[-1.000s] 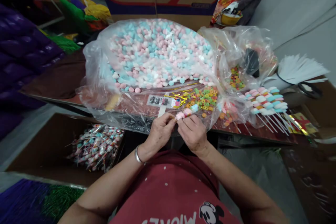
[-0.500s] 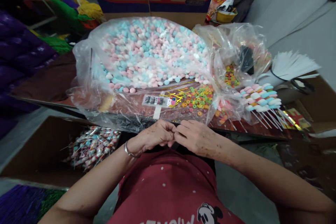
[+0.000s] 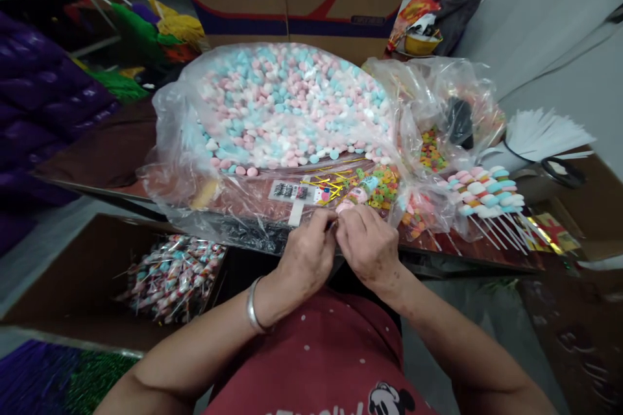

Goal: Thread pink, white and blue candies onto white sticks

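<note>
A marshmallow skewer (image 3: 359, 196) in pink and blue points away from me above the table's front edge, its lower end hidden by my fingers. My right hand (image 3: 368, 243) is closed around that lower end. Beside it, my left hand (image 3: 309, 249) is closed in a pinch, its fingertips meeting the right ones; what they pinch is hidden. Just beyond lie ring-shaped gummy candies (image 3: 384, 185), gold twist ties (image 3: 331, 187) and a small printed clear packet (image 3: 292, 190).
A big clear bag of marshmallows (image 3: 292, 104) covers the table's middle. Finished-looking marshmallow skewers (image 3: 487, 191) lie stacked at right, near white sticks (image 3: 545, 130) in a container. Below left, an open carton (image 3: 63, 285) holds wrapped skewers (image 3: 175, 275). A large cardboard box (image 3: 302, 0) stands behind.
Both hands have lifted slightly and turned forward, staying together. The marshmallow skewer, out of sight before, now shows beyond the fingers. The view has shifted slightly.
</note>
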Tool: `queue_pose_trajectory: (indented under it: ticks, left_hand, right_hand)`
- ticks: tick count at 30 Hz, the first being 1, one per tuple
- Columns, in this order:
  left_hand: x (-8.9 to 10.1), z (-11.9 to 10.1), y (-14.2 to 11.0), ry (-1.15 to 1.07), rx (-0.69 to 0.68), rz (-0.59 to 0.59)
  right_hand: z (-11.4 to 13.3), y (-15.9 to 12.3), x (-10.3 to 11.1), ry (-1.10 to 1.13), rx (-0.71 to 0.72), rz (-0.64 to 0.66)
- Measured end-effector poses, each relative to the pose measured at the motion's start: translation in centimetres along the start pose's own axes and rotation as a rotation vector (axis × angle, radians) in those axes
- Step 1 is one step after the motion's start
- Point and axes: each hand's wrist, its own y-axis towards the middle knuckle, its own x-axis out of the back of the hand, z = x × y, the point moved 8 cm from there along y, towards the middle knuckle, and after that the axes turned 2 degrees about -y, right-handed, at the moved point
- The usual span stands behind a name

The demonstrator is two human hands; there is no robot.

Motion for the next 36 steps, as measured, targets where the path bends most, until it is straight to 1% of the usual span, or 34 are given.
queue_pose_trajectory:
  ticks: [3, 4, 5, 7, 9, 10, 12, 13, 14, 15, 16, 18, 19, 21, 23, 24, 25, 26, 27, 28, 30, 31, 32, 33, 34, 35, 36]
  left_hand:
    - [-0.4, -1.0, 0.0, -0.551, 0.183, 0.158]
    - [-0.4, -1.3, -0.1, -0.710, 0.220, 0.174]
    - [-0.1, -1.5, -0.1, -0.831, 0.239, 0.159]
    - [1.0, -1.3, -0.1, -0.945, 0.208, 0.041]
    - [2.4, -1.2, -0.2, -0.942, 0.090, -0.055]
    - [3.0, -1.2, -0.3, -0.905, 0.015, -0.069]
    - [4.0, -1.3, -0.6, -0.768, -0.108, -0.072]
    - [4.1, -1.1, -0.7, -0.681, -0.115, -0.059]
    - [4.1, -0.7, -0.6, -0.605, -0.078, -0.042]
    - [3.9, -0.1, -0.6, -0.558, -0.002, -0.016]
    - [3.5, 0.6, -0.5, -0.555, 0.086, 0.013]
    - [2.7, 1.6, -0.6, -0.650, 0.235, 0.042]
    - [2.6, 1.8, -0.6, -0.713, 0.264, 0.016]
    - [3.2, 2.1, -0.9, -0.779, 0.258, -0.108]
    - [4.3, 2.4, -1.6, -0.756, 0.197, -0.267]
    - [5.1, 2.5, -2.0, -0.727, 0.152, -0.347]
    - [6.0, 2.5, -2.4, -0.696, 0.105, -0.418]
    - [6.9, 2.5, -2.8, -0.664, 0.060, -0.478]
    - [8.0, 2.5, -3.2, -0.627, 0.027, -0.528]
    - [9.3, 2.5, -3.5, -0.578, 0.010, -0.580]
    - [12.6, 2.8, -4.1, -0.406, 0.030, -0.699]
    - [14.8, 2.7, -4.8, -0.250, 0.055, -0.795]
    - [17.0, 2.3, -5.3, -0.056, 0.075, -0.867]
    - [19.2, 1.5, -6.1, 0.164, 0.088, -0.948]
    - [21.0, 1.1, -6.4, 0.370, 0.146, -0.948]
    - [22.4, 1.1, -6.4, 0.547, 0.248, -0.887]
    - [23.9, 1.3, -6.8, 0.705, 0.380, -0.865]
  right_hand:
    - [0.2, 0.7, 2.0, 0.087, -0.008, -0.092]
    - [0.1, 0.8, 2.4, 0.135, -0.029, -0.107]
    - [0.0, 0.9, 2.6, 0.205, -0.061, -0.107]
    - [-0.5, 1.0, 2.0, 0.404, -0.152, -0.057]
    - [-1.0, 1.0, 0.7, 0.621, -0.247, 0.026]
    - [-1.2, 1.0, 0.1, 0.700, -0.289, 0.059]
    - [-1.6, 1.2, -0.5, 0.762, -0.342, 0.064]
    - [-1.7, 1.3, -0.5, 0.756, -0.348, 0.039]
    - [-1.7, 1.4, -0.3, 0.739, -0.340, 0.007]
    - [-1.3, 1.6, -0.1, 0.726, -0.314, -0.022]
    - [-0.8, 1.6, 0.0, 0.728, -0.281, -0.037]
    - [0.7, 1.5, -0.4, 0.800, -0.243, -0.017]
    - [1.4, 1.3, -1.0, 0.873, -0.261, 0.024]
    - [2.8, 0.4, -3.2, 1.088, -0.386, 0.175]
    - [4.4, -0.9, -5.8, 1.327, -0.549, 0.394]
    - [5.3, -1.4, -6.9, 1.418, -0.600, 0.511]
    - [6.0, -1.8, -7.7, 1.467, -0.611, 0.614]
    - [6.3, -1.8, -8.3, 1.459, -0.586, 0.686]
    - [6.0, -1.5, -8.7, 1.389, -0.543, 0.721]
    - [5.2, -1.0, -9.1, 1.263, -0.494, 0.720]
    - [2.5, 0.6, -9.8, 0.880, -0.410, 0.643]
    - [1.1, 1.3, -10.3, 0.669, -0.371, 0.624]
    - [-0.1, 1.9, -10.9, 0.466, -0.321, 0.627]
    - [-0.9, 2.4, -11.7, 0.303, -0.267, 0.656]
    - [-1.6, 2.7, -12.6, 0.236, -0.245, 0.675]
    - [-2.1, 2.8, -13.4, 0.191, -0.227, 0.693]
    - [-2.3, 2.9, -14.1, 0.172, -0.215, 0.708]
